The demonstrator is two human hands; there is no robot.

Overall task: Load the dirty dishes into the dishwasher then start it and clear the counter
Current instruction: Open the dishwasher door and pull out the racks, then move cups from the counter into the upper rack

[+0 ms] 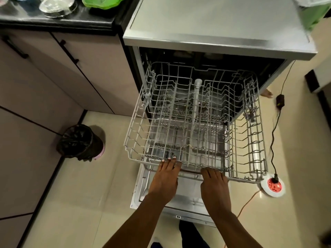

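my left hand (165, 178) and my right hand (214, 181) both hold the front edge of the upper rack (195, 122) of the dishwasher (215, 33); the left fingers curl over the front wire, and the right fingers are also bent on this rim, though their tips are hidden under it. the rack is pulled far out over the open door (179, 196) and i see no dishes in it, only the grey wires and a spray arm (196, 97) along the middle. under it the lower rack is hard to make out through the wires. the dirty dishes are at the far left, on the black counter (71, 20): a glass bowl (58, 6) and a green plate (103, 2) near its right corner, both cut by the top edge. on the beige tiled floor (100, 194), a dustbin (80, 142) with a black bag stands left of the door, near the cabinets (53, 77). right of the rack a black cable (273, 136) runs to a round white and red socket board (273, 185), touching the rack's front right corner in the view. something green at the dishwasher top's far right corner is too blurred to name.
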